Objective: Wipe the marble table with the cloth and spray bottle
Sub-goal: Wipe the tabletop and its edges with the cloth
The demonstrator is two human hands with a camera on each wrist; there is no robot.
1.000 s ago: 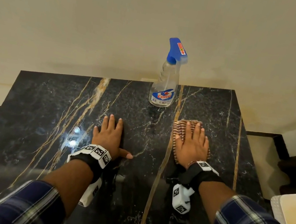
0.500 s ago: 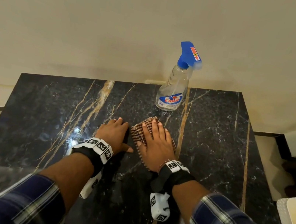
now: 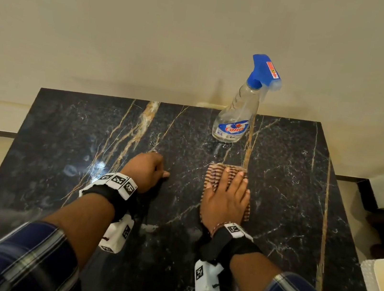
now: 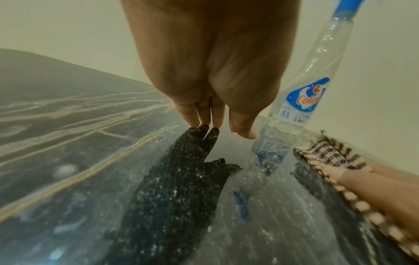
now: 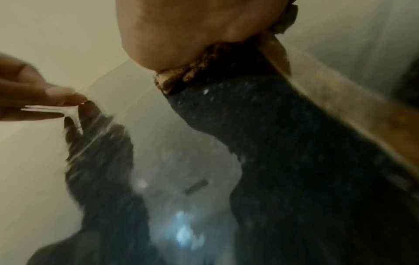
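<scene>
Both hands rest on the black marble table [image 3: 59, 149], roughly midway between its near and far edges. Nearest the person come the checked sleeves and the strapped wrist cameras. Beyond them, the left hand [image 3: 143, 173] props itself on its fingertips left of the table's middle: in the left wrist view the fingers [image 4: 199, 114] are straight and pressed together, tips touching the stone, thumb out to the side, holding nothing. The right hand [image 3: 226, 201] lies flat on the striped cloth [image 3: 216, 174], right of the middle, its fingers extended and slightly spread across the weave, with cloth showing past the fingertips and along both sides of the palm. The right wrist view is blurred, which suggests the hand is mid-stroke.

Farther off, the Colin spray bottle [image 3: 237, 117] stands upright at the far edge, right of centre, close beyond the cloth but apart from it, untouched by either hand.

The step in hand appears to be the wipe itself. To do it well, the right palm should keep even pressure so the whole cloth stays flat and does not bunch under the fingers. Strokes should overlap and run out to the edges and corners, since smears show on the left half. Near the far edge the stroke should stop short of the bottle, or it may be knocked over. The left hand serves best as a steady brace, and is lifted clear when the cloth passes.
</scene>
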